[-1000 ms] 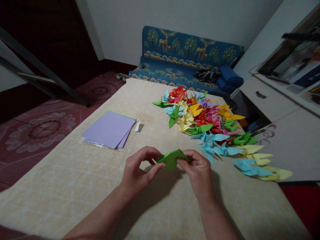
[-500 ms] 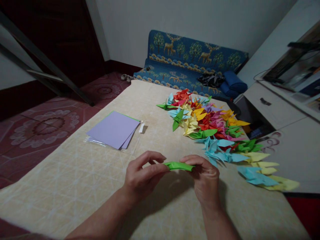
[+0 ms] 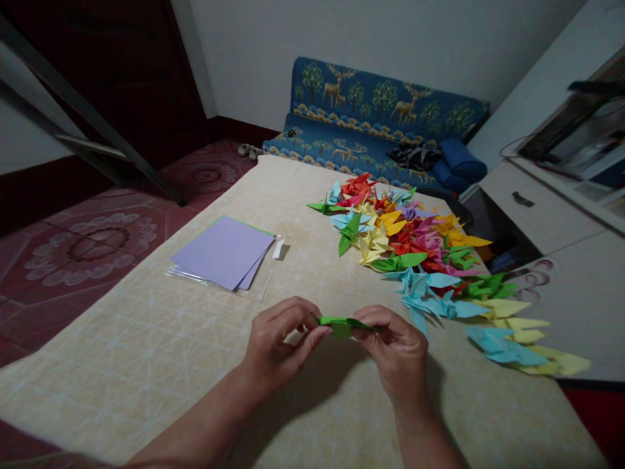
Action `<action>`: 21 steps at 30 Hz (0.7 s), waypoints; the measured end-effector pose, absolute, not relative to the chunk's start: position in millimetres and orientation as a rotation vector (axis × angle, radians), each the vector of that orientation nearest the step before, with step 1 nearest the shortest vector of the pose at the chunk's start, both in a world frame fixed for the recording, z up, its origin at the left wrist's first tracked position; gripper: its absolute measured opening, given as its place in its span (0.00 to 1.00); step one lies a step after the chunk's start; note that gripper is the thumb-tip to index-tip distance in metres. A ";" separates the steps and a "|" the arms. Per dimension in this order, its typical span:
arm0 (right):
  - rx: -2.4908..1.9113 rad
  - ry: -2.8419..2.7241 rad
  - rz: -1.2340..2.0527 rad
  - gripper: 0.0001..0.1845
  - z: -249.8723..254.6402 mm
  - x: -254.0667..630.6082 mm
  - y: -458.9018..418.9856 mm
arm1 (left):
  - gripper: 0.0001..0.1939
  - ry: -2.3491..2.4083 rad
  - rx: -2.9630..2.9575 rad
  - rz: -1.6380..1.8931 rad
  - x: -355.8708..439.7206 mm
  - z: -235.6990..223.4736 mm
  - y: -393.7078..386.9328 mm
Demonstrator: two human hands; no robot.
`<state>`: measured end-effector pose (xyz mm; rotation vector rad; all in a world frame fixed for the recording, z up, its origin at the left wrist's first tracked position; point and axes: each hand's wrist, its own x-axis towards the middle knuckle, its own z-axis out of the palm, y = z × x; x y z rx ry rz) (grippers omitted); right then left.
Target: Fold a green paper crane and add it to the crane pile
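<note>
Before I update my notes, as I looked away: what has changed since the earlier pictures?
Since the first picture, the green folded paper has tipped, showing less of its broad face; the left hand and right hand keep hold of it. The view has shifted, putting things further right. The purple sheets and paper cranes lie unchanged on the table.

Forearms [image 3: 209,410] angled inward, left hand [image 3: 278,342], right hand [image 3: 400,345] facing — fingers [image 3: 297,315] curled, pinching.

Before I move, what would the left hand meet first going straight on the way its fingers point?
Past the green paper it holds, the left hand would likely meet the right hand, which holds the paper's other end; depth is hard to judge here.
</note>
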<state>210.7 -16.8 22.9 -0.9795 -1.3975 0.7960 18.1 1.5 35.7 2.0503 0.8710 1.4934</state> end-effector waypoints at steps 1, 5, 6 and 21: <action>-0.985 -1.407 0.783 0.10 22.8 210.4 -17.2 | 0.07 0.885 2.053 1.503 18.5 35.4 1.2; -1.038 -1.417 0.721 0.08 22.9 207.8 -19.4 | 0.08 0.896 2.047 1.553 21.2 34.7 0.9; -1.046 -1.410 0.716 0.07 22.8 207.3 -19.9 | 0.08 0.887 2.031 1.560 21.8 34.9 1.0; -1.166 -1.323 0.765 0.03 22.6 214.9 -18.4 | 0.04 0.873 1.535 1.034 17.3 42.1 1.7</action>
